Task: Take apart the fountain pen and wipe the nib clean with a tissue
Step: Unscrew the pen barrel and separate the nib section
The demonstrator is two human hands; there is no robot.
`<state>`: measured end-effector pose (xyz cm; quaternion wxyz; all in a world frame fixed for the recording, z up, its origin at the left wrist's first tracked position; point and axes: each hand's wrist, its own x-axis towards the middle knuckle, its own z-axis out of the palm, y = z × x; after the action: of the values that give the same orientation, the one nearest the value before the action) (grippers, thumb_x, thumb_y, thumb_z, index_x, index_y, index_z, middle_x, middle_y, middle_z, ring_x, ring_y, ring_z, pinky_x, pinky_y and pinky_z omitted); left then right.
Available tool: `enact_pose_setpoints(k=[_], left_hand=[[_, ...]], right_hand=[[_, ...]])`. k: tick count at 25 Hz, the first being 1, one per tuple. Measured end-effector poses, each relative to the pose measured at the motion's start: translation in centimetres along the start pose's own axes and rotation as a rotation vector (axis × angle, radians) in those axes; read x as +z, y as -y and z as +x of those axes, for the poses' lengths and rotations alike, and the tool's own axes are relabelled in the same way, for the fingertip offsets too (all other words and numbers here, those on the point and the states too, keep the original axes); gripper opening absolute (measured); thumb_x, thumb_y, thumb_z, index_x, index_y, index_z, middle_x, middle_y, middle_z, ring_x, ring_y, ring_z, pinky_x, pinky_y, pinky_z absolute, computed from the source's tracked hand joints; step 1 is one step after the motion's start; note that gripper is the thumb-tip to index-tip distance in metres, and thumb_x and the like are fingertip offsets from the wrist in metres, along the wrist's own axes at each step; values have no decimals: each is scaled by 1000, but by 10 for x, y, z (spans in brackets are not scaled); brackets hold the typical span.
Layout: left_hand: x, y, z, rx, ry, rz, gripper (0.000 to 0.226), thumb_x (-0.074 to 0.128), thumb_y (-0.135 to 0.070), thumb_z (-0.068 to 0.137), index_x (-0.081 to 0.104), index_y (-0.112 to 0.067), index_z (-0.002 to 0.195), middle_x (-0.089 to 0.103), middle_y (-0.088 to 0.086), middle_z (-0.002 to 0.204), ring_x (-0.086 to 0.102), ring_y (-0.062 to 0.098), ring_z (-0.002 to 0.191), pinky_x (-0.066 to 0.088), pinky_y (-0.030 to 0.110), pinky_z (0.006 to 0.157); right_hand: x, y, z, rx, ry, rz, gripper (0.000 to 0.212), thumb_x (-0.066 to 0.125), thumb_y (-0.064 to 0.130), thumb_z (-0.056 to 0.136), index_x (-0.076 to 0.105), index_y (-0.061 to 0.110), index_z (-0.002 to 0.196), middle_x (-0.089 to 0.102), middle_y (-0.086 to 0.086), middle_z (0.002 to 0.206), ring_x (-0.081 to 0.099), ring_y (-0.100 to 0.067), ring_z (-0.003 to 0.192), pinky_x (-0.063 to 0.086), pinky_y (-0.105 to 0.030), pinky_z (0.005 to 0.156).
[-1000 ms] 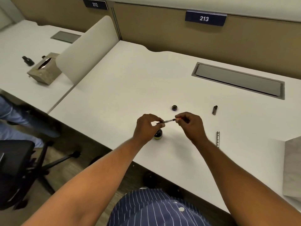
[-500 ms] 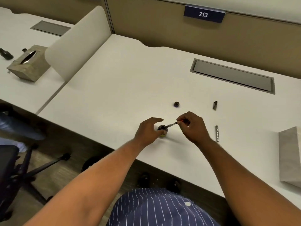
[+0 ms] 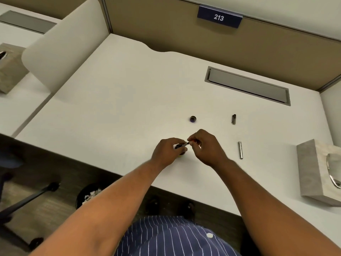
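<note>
My left hand (image 3: 168, 151) is wrapped around a small dark ink bottle (image 3: 181, 153) standing on the white desk (image 3: 129, 100). My right hand (image 3: 207, 147) pinches the thin pen section (image 3: 185, 144), whose tip points left and down at the bottle's mouth. My fingers hide the nib. The silver pen barrel (image 3: 240, 150) lies right of my right hand. The dark pen cap (image 3: 233, 119) lies farther back. The bottle's round lid (image 3: 192, 119) rests behind my hands.
A grey tissue box (image 3: 313, 172) stands at the desk's right edge. A second tissue box (image 3: 9, 69) sits on the neighbouring desk beyond a white divider (image 3: 60, 52). A metal cable flap (image 3: 247, 85) is set into the desk's back. A bin (image 3: 88, 196) stands below.
My left hand let go of the pen's tip and dropped onto the ink bottle. My right hand lowered the pen section's tip to the bottle's mouth. The view tilted downward.
</note>
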<state>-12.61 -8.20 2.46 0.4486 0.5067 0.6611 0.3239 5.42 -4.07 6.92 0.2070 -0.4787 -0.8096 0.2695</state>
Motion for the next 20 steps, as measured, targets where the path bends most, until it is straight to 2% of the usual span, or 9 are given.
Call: enact_pose_setpoints(k=[8,11,13,15,20], left_hand=[[-8,3,4,59,19,37,13,77,-28,86,80,-23,97,79,-7,86,66,-10,73,42,3,63],[-10,7,6,78,24,57,14,76,-32,85,79,-25,96,78,-11,89,68,-3,82,48,9,69],[-11,9,7,78,24,38,15,76,-33,84,80,-25,96,78,-12,89,70,0,84,54,18,76],[-11,11,8,77,24,6,15,77,-32,83,80,-25,96,78,-12,87,71,3,83,56,23,77],[-9,12,7,59,4,-91,14,79,-24,83,82,-20,96,79,-6,86,73,5,81,58,22,77]], right_hand=[[11,4,0,37,3,-20,12,68,9,91,73,16,99,65,4,91,59,-9,77,51,-27,74],[14,4,0,73,-41,-13,12,70,10,89,72,16,99,64,6,90,57,-2,75,46,-20,72],[16,4,1,100,-58,-12,11,71,11,89,71,17,98,64,8,88,57,2,75,44,-17,71],[18,6,1,114,-68,-3,10,72,11,88,71,17,96,64,8,87,58,0,75,43,-15,71],[21,9,0,150,-92,17,8,72,11,88,71,17,93,66,7,86,61,-8,76,45,-17,71]])
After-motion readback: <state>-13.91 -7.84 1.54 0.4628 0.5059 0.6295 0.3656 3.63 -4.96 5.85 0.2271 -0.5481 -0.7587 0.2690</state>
